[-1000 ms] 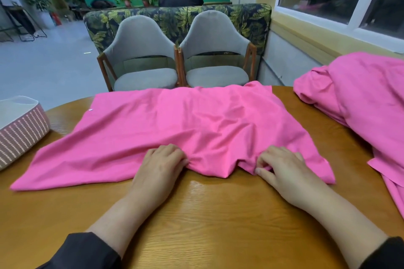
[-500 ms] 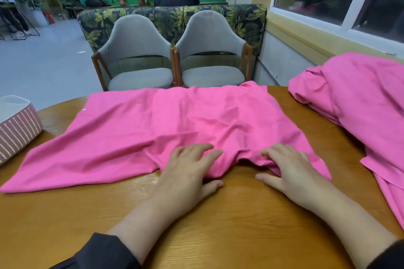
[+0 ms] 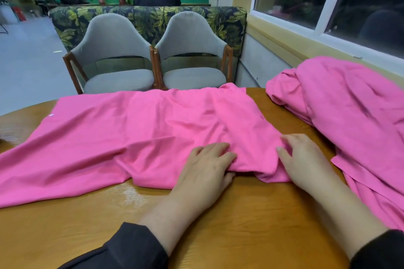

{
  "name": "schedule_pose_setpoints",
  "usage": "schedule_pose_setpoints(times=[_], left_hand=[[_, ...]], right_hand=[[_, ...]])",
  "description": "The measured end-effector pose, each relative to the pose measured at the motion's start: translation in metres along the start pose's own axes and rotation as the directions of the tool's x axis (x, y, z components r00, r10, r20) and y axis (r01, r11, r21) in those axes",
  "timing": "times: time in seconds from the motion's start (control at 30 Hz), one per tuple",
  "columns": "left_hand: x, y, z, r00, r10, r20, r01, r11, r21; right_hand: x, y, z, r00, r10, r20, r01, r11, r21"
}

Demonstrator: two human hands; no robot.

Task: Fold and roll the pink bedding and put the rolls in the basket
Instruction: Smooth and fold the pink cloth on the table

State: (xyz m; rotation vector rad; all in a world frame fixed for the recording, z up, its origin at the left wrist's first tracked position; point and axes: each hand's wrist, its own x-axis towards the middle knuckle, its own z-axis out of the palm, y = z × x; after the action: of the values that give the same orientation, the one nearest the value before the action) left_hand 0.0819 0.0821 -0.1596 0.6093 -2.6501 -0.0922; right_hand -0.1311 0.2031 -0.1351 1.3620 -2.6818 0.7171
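A pink sheet [image 3: 135, 133] lies spread across the round wooden table [image 3: 240, 214], wrinkled toward its near right end. My left hand [image 3: 207, 164] pinches its near edge, fingers on top and thumb tucked under the hem. My right hand [image 3: 303, 159] holds the sheet's near right corner, its fingers bent into the cloth. A small fold of fabric bunches up between the two hands. A second heap of pink bedding [image 3: 349, 111] is piled at the table's right side and hangs over the near right edge. The basket is out of view.
Two grey chairs [image 3: 118, 67] stand behind the table's far edge, backed by a leaf-patterned sofa [image 3: 153, 17]. A window sill [image 3: 306, 41] runs along the right wall. A person in black sits far behind, facing away.
My left hand slid right along the near edge toward my right hand, and its thumb went under the hem. The cloth between them bunched up. The basket left the frame.
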Motion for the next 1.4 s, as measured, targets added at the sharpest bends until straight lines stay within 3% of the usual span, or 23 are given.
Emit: schedule_pose_setpoints(times=[0.07,0.13,0.23,0.3,0.37,0.43,0.53,0.7,0.8,0.87,0.93,1.0,1.1,1.27,1.4], left_hand=[[0.005,0.001,0.008,0.999,-0.032,0.005,0.032,0.999,-0.007],[0.005,0.001,0.014,0.999,-0.012,-0.048,0.009,0.998,-0.062],[0.006,0.004,0.008,0.989,-0.029,-0.142,-0.008,0.967,-0.254],[0.006,0.006,0.003,0.996,-0.083,-0.039,0.064,0.935,-0.349],[0.003,0.006,0.007,0.995,-0.049,0.092,0.071,0.965,-0.251],[0.001,0.003,0.017,0.990,-0.032,0.137,0.054,0.987,-0.155],[0.005,0.001,0.016,0.985,-0.059,0.163,0.085,0.983,-0.161],[0.003,0.004,0.010,0.972,-0.033,0.231,0.078,0.979,-0.188],[0.003,0.008,0.000,0.949,-0.023,0.313,0.100,0.967,-0.233],[0.011,0.005,-0.008,0.955,-0.088,0.284,0.181,0.930,-0.319],[0.029,-0.006,-0.016,0.964,-0.215,0.159,0.258,0.903,-0.344],[0.055,-0.021,-0.022,0.950,-0.308,0.047,0.304,0.882,-0.359],[0.096,-0.043,-0.023,0.922,-0.387,0.007,0.366,0.864,-0.346],[0.156,-0.079,0.003,0.924,-0.381,0.027,0.374,0.888,-0.266],[0.190,-0.106,0.035,0.930,-0.357,0.093,0.368,0.916,-0.162]], right_hand=[[0.004,0.008,0.004,0.989,0.111,0.097,-0.102,0.991,-0.089],[0.004,0.009,0.004,0.988,0.127,0.089,-0.122,0.991,-0.055],[0.004,0.006,-0.002,0.989,0.000,-0.150,0.033,0.975,0.218],[0.003,0.001,-0.010,0.949,-0.037,-0.312,0.156,0.918,0.364],[0.003,0.000,-0.010,0.965,-0.048,-0.258,0.159,0.890,0.427],[0.002,0.001,-0.002,0.993,-0.055,-0.109,0.094,0.915,0.393],[-0.002,0.004,0.004,0.998,-0.052,0.027,0.042,0.959,0.279],[-0.005,0.000,0.007,0.999,0.002,0.053,0.000,0.999,-0.033],[-0.003,-0.004,0.004,0.996,-0.020,-0.082,0.015,0.998,-0.066],[0.005,-0.006,0.000,0.985,-0.100,-0.141,0.107,0.993,0.043],[0.020,-0.009,-0.003,0.979,-0.172,-0.110,0.185,0.975,0.123],[0.039,-0.012,-0.002,0.978,-0.203,-0.041,0.206,0.967,0.148],[0.074,-0.019,0.004,0.978,-0.207,0.003,0.204,0.966,0.161],[0.154,-0.028,0.023,0.990,-0.112,0.085,0.101,0.987,0.128],[0.234,-0.025,0.048,0.990,0.049,0.135,-0.062,0.994,0.095]])
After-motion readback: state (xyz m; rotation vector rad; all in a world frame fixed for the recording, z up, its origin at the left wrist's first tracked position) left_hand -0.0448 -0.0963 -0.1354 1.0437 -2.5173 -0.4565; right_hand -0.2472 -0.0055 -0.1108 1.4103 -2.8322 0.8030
